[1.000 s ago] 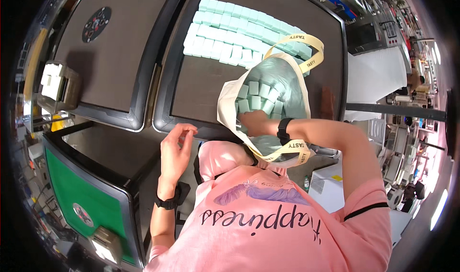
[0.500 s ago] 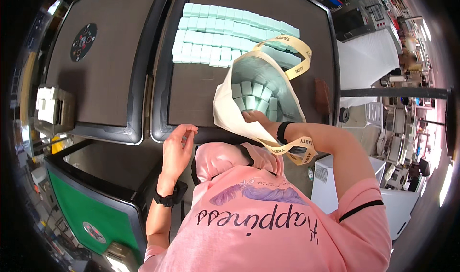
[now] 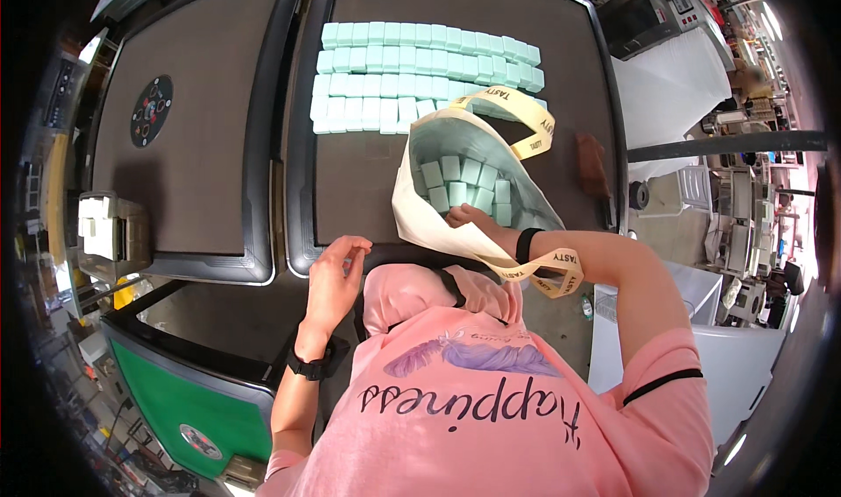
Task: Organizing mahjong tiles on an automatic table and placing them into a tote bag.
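Observation:
My right hand (image 3: pixel 480 222) reaches into a cream tote bag (image 3: pixel 416 212) with a silvery lining. Its fingers are curled against a pale green mahjong tile (image 3: pixel 456 194) and appear to pinch it; the fingertips are partly hidden. More green mahjong tiles (image 3: pixel 471 171) lie loose in a heap within the bag. My left hand (image 3: pixel 335 274) hovers at the table's near edge, empty, fingers slightly bent and thumb apart. Behind the bag, long rows of pale green tiles (image 3: pixel 381 62) lie face down; the bag and its yellow strap (image 3: pixel 534 142) cover their near right end.
The bag rests on a brown-topped mahjong table (image 3: pixel 350 173) with a raised dark rim. A reddish-brown object (image 3: pixel 591 166) lies near its right edge. Left stands a second table with a round control panel (image 3: pixel 152 112), and below it a green-topped table (image 3: pixel 166 401).
The view has shifted, so the tables and tile rows sit lower in the picture. In the bag, my right hand's fingers have closed in on a tile. My left hand has hardly moved.

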{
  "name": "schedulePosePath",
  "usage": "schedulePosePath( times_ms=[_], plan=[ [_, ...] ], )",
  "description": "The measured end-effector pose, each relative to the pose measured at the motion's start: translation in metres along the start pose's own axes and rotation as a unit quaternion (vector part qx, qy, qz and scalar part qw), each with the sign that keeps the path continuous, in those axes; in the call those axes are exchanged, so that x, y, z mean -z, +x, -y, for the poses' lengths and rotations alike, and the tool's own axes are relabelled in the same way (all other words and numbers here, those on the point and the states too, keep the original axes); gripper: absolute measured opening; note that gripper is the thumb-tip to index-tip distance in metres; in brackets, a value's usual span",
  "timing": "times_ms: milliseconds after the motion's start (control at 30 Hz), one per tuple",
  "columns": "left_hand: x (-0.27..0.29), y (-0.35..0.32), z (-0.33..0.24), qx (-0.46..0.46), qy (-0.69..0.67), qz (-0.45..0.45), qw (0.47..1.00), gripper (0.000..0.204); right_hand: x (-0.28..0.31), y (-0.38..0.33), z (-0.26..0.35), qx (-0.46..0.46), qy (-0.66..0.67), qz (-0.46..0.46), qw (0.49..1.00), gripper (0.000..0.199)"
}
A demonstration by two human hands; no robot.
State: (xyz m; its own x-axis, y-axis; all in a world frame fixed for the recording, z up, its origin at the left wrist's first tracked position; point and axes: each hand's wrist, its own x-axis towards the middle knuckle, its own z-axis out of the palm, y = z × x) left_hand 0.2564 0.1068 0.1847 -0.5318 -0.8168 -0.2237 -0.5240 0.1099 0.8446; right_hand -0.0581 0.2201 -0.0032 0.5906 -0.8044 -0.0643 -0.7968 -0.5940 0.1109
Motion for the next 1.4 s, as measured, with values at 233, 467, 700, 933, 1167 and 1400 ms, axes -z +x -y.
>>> schedulePosePath(
  times_ms=[233, 467, 700, 933, 1167, 1400],
  plan=[
    [0.005, 0.019, -0.006, 0.002, 0.02, 0.015, 1.0, 0.013, 0.034, 0.007, -0.002, -0.023, -0.021, 0.107, 0.994, 0.023],
    [0.001, 0.039, -0.003, -0.027, 0.018, 0.016, 0.999, 0.013, 0.042, 0.005, 0.0, -0.056, 0.006, 0.056, 0.997, 0.022],
    [0.011, 0.087, -0.007, -0.055, 0.035, 0.005, 0.998, 0.013, 0.031, 0.003, 0.007, -0.092, 0.027, 0.23, 0.968, 0.025],
    [0.029, 0.193, 0.074, -0.102, 0.24, -0.116, 0.958, 0.051, 0.127, 0.022, -0.035, -0.1, 0.209, 0.102, 0.968, 0.031],
    [0.048, 0.275, 0.114, -0.195, 0.337, -0.013, 0.921, 0.076, 0.294, 0.041, -0.148, -0.129, 0.707, 0.154, 0.678, 0.016],
    [0.033, 0.273, 0.107, -0.178, 0.353, -0.033, 0.918, 0.073, 0.267, -0.008, -0.229, -0.373, 0.656, -0.2, 0.624, 0.01]
  ],
)
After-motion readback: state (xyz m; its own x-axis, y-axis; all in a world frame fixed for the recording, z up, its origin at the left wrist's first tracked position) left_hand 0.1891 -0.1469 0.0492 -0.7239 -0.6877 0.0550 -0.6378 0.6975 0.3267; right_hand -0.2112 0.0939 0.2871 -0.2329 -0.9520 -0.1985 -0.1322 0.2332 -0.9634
